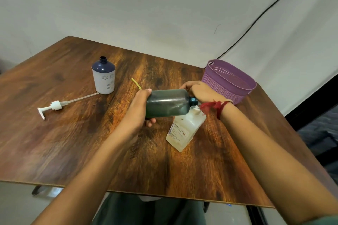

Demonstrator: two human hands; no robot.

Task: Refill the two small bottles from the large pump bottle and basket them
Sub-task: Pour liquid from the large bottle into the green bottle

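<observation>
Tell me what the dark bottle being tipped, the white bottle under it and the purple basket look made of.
Dark bottle: looks like smoky translucent plastic, glossy, light showing through. White bottle: seemingly milky semi-opaque plastic, matte, printed label. Purple basket: likely moulded plastic with a woven-look perforated wall.

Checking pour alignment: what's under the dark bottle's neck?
The white bottle stands on the table under the neck of the tipped dark bottle. The right hand and its red wrist thread cover the white bottle's mouth, so the alignment can't be seen.
</observation>
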